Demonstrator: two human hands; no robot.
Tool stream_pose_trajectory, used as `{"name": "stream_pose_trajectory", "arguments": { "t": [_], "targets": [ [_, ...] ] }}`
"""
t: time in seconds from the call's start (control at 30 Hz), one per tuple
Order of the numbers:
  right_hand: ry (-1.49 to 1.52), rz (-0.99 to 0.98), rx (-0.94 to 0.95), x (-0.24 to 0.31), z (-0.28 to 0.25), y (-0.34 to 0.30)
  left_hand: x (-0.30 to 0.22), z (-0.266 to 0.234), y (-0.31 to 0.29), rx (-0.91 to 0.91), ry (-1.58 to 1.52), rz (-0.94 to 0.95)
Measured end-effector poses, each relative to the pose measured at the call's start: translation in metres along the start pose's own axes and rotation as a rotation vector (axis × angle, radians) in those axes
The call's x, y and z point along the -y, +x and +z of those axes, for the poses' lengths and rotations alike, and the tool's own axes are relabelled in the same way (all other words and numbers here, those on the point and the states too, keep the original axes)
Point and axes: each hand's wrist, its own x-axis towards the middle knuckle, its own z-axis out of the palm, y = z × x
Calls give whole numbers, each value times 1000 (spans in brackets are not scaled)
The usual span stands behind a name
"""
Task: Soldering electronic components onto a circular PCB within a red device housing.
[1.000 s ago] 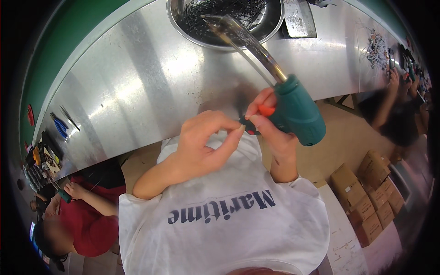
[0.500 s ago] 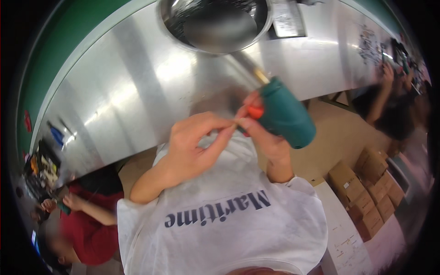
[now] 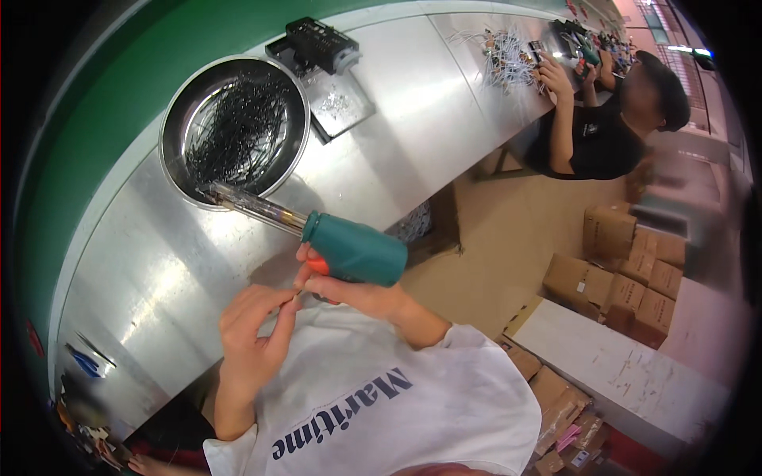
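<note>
My right hand [image 3: 361, 297] grips one green plastic gun-shaped tool [image 3: 355, 246], its long metal nose [image 3: 266, 210] over the rim of one round silver bowl [image 3: 176, 127] of thin black strands [image 3: 238, 131]. My left hand [image 3: 252, 332] pinches one thumb and one finger together, maybe on something too tiny to see.

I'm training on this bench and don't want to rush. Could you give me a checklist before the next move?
1. Green pistol-shaped tool held in the right hand: ok.
2. Orange trigger not pressed: cannot tell.
3. Tool's tip clear of the steel bowl: cannot tell; it overlaps the near rim in view.
4. Left hand free: not ok; thumb and finger pinch together, anything between them too small to identify.
5. Blue pliers away from the tool: ok, at the picture's left.
6. Co-worker's hand apart from both hands: ok, beside white wires.
</note>
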Motion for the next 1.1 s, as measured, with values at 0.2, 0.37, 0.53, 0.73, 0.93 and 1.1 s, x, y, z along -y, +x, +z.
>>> {"name": "stream_pose_trajectory", "arguments": {
  "t": [0.2,0.37,0.53,0.73,0.93,1.1],
  "targets": [
    [131,40,49,0,3,3,7,3,-5,-64,-31,-22],
    [-16,-84,-49,-10,11,6,7,5,-10,-106,-16,-96],
    [-11,56,-170,-5,10,-1,16,10,-8,-140,-30,60],
    [47,-54,-222,-16,13,7,31,-2,-9,-134,-95,133],
    [-41,-118,-332,-1,3,10,93,-146,-20,-665,421,70],
    [-117,-195,-427,9,-13,2,211,-380,-27,-1202,703,-155]
  ]
}}
